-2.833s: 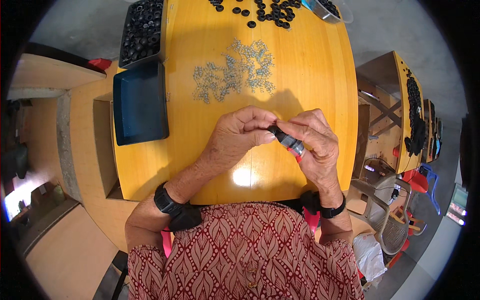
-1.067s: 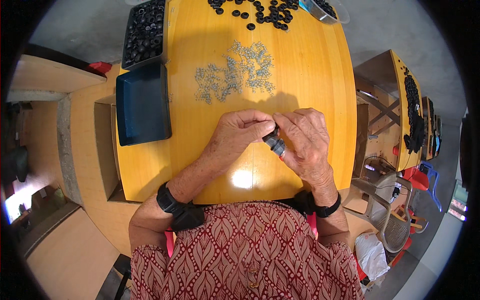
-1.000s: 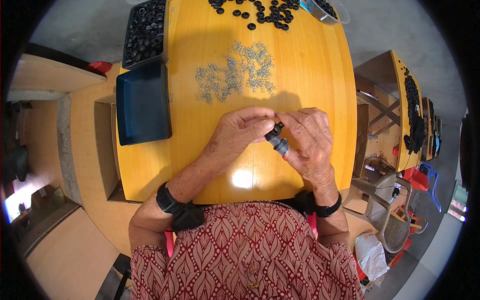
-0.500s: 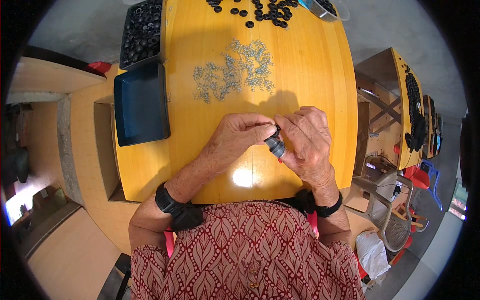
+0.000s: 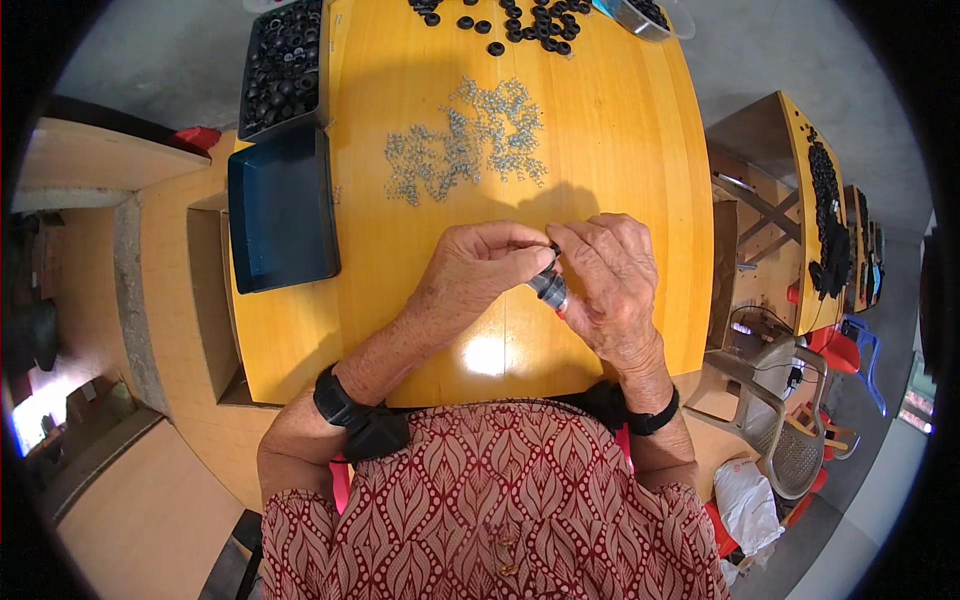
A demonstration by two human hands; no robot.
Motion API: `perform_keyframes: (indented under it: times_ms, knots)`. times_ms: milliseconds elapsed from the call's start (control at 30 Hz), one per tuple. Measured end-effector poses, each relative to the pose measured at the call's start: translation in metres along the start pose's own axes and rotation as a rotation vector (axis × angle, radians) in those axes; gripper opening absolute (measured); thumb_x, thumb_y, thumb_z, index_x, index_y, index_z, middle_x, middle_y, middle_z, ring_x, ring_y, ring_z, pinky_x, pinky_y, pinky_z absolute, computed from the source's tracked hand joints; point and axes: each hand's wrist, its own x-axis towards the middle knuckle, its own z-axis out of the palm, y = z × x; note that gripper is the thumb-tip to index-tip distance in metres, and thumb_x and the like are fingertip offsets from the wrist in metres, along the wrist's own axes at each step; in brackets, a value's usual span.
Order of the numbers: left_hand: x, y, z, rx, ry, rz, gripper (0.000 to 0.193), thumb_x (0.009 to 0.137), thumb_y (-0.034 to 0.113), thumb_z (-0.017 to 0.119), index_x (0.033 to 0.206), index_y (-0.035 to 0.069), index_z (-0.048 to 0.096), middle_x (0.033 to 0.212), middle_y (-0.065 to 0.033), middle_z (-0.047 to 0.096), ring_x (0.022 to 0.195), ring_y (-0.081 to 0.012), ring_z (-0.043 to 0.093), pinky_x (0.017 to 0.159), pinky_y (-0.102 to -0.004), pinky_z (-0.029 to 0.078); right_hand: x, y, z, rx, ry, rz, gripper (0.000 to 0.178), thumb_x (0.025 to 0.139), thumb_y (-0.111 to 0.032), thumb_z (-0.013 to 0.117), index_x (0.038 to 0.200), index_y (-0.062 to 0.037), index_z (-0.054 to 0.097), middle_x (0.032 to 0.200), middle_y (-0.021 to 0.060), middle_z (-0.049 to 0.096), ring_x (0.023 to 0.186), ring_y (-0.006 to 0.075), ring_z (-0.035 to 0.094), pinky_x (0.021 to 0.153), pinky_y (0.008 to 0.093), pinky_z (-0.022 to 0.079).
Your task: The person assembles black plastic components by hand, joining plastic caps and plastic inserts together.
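Above the near part of the wooden table point(image 5: 620, 150), both hands meet at a small dark grey cylindrical piece point(image 5: 550, 289) with a red bit at its lower end. My right hand point(image 5: 615, 285) wraps around this piece, its fingers curled over the far side. My left hand point(image 5: 482, 265) pinches a small black part point(image 5: 553, 252) at the piece's upper end between thumb and forefinger. Fingers partly hide the black part, and whether it is joined to the cylinder cannot be told. Beyond the hands lies a loose spread of tiny silvery springs point(image 5: 500, 130).
A dark blue tray point(image 5: 285, 210) sits at the table's left edge, with a bin point(image 5: 247, 125) of black caps behind it. Several black round parts point(image 5: 545, 30) lie at the far side beside a clear tub point(image 5: 684, 25). A chair point(image 5: 780, 440) stands at right.
The hands stay together around the cylindrical piece, with only a slight shift of the fingers. The view has moved slightly.
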Motion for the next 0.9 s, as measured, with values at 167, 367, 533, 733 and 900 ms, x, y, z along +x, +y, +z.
perform_keyframes:
  times_ms: [167, 367, 533, 733, 900]
  knots:
    - [0.0004, 0.0065, -0.0015, 0.062, -0.029, -0.015, 0.024, 0.093, 0.014, 0.063, 0.106, -0.005, 0.067, 0.093, -0.0005, 0.065, 0.088, -0.0063, 0.057, 0.081, -0.0239, 0.047, 0.0004, 0.0020, -0.0027, -0.008, 0.028, -0.005, 0.038, 0.064, -0.013, 0.077, 0.100, -0.0015, 0.067, 0.088, 0.0097, 0.062, 0.085, 0.0281, 0.060, 0.080, 0.0417, 0.046]
    - [-0.0003, 0.0034, -0.0046, 0.040, -0.117, 0.026, 0.023, 0.093, 0.014, 0.063, 0.105, -0.005, 0.066, 0.093, -0.0001, 0.065, 0.089, -0.0057, 0.056, 0.082, -0.0234, 0.046, -0.0006, 0.0004, 0.0013, 0.028, 0.051, 0.006, 0.036, 0.064, -0.013, 0.077, 0.096, -0.0005, 0.067, 0.086, 0.0099, 0.062, 0.083, 0.0276, 0.060, 0.081, 0.0417, 0.047]
    - [-0.0028, 0.0013, -0.0016, 0.093, -0.065, 0.046, 0.022, 0.092, 0.013, 0.063, 0.103, -0.005, 0.067, 0.089, 0.0014, 0.064, 0.085, -0.0046, 0.054, 0.079, -0.0226, 0.046, 0.0005, 0.0035, -0.0014, -0.040, 0.035, -0.086, 0.036, 0.063, -0.013, 0.076, 0.094, 0.0007, 0.066, 0.084, 0.0097, 0.062, 0.080, 0.0270, 0.060, 0.080, 0.0418, 0.047]
    - [-0.0033, -0.0001, -0.0004, 0.152, -0.065, 0.018, 0.022, 0.092, 0.014, 0.063, 0.100, -0.005, 0.067, 0.084, 0.0032, 0.062, 0.081, -0.0037, 0.052, 0.074, -0.0223, 0.045, 0.0036, 0.0060, -0.0038, 0.001, -0.010, -0.133, 0.037, 0.057, -0.013, 0.074, 0.090, 0.0007, 0.065, 0.078, 0.0083, 0.058, 0.076, 0.0272, 0.057, 0.077, 0.0409, 0.047]
    - [-0.0005, 0.0036, -0.0017, 0.176, -0.069, -0.006, 0.023, 0.093, 0.017, 0.062, 0.098, -0.005, 0.067, 0.084, 0.0034, 0.062, 0.081, -0.0039, 0.052, 0.074, -0.0222, 0.045, 0.0054, 0.0030, -0.0037, -0.014, -0.010, -0.100, 0.032, 0.060, -0.013, 0.074, 0.087, 0.0000, 0.065, 0.075, 0.0077, 0.056, 0.074, 0.0267, 0.056, 0.073, 0.0398, 0.047]
